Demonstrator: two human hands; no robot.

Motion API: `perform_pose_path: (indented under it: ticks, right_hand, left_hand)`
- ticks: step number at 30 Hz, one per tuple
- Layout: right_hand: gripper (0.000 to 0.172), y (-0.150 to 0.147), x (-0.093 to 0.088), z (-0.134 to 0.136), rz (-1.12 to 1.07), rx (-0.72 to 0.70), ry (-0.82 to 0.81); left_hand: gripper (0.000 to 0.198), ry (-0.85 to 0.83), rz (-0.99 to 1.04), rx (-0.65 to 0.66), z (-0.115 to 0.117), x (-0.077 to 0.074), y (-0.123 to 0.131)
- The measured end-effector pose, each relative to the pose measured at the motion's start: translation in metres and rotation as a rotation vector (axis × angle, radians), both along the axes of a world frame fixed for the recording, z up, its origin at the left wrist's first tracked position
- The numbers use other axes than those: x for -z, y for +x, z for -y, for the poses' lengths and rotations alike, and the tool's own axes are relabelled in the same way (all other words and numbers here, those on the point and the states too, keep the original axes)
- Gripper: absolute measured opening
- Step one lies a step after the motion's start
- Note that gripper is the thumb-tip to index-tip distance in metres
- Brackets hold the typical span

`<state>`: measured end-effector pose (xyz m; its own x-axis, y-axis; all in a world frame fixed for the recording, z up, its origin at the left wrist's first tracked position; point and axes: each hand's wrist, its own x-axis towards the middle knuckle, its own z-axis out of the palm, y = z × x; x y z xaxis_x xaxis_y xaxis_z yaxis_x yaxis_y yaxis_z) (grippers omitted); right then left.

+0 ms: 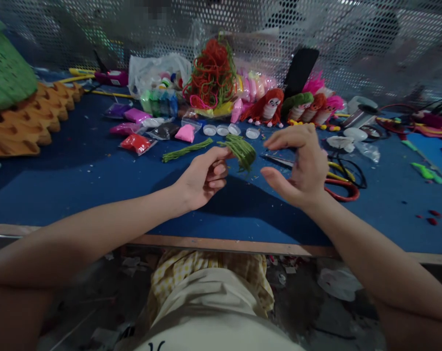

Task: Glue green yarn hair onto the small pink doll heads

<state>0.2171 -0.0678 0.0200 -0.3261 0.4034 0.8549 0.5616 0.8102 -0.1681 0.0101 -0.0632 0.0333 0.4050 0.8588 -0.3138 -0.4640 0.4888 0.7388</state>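
Note:
My left hand [209, 176] pinches one end of a bundle of green yarn [243, 152] above the blue table [107, 190]. The free end of the bundle droops to the right. Just right of it, my right hand [301, 165] is raised with thumb and fingers spread, holding nothing. A second bundle of green yarn [187, 150] lies on the table behind my left hand. Scissors with red and yellow handles [343, 191] lie under and behind my right hand, which partly hides them.
Small dolls with yarn hair [270, 108] stand at the back, near a heap of red and green yarn [212, 73]. Coloured clay packets [136, 143] and clear round lids [223, 129] lie in front. An orange egg tray [27, 119] is at left. A perforated metal screen [250, 19] rises behind.

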Motion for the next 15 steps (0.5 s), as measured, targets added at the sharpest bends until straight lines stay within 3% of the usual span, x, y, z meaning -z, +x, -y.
perform_pose_path:
  ticks: [2,5,9,15]
  right_hand:
    - [0.054,0.000,-0.001,0.000,0.066,-0.075,-0.172]
    - [0.074,-0.003,-0.002,0.000,0.206,-0.132,-0.234]
    - [0.071,-0.006,0.000,0.000,0.270,-0.093,-0.219]
    - [0.049,-0.007,0.005,-0.001,0.244,-0.047,-0.143]
  left_hand:
    - [0.028,-0.009,-0.016,0.046,-0.003,-0.001,-0.003]
    - [0.026,-0.028,-0.057,0.118,-0.008,-0.002,-0.007]
    - [0.023,-0.052,-0.109,0.195,-0.012,0.000,-0.009]
    - [0.021,-0.039,-0.122,0.239,-0.013,0.001,-0.009]
